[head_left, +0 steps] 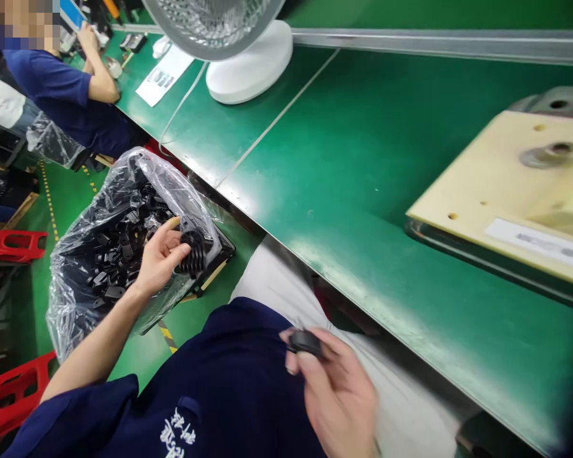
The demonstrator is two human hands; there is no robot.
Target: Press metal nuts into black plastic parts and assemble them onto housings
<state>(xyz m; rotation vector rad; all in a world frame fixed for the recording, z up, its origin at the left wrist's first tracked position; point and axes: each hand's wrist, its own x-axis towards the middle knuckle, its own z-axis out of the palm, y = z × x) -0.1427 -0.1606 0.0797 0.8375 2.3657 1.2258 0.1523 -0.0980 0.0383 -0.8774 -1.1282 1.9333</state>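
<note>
My left hand [159, 257] reaches over a bin lined with a clear plastic bag [71, 273]. Its thumb and fingers are closed on a black plastic comb [194, 254] with a row of thick curved teeth, held above the bin's near edge. Inside the bag lies a heap of loose black plastic parts [119, 254], some of them toothed. In front of my body, my right hand [338, 381] pinches a small, dark, rounded piece [306, 342] between thumb and fingers. Blur and the fingers hide its exact kind.
A green workbench [315, 172] runs along my front. On it stand a fan with a white base [252, 70] and a cream fixture plate [496, 165] with a metal post. A co-worker in a blue shirt [57, 83] sits at far left. Red stools [16, 245] stand on the floor.
</note>
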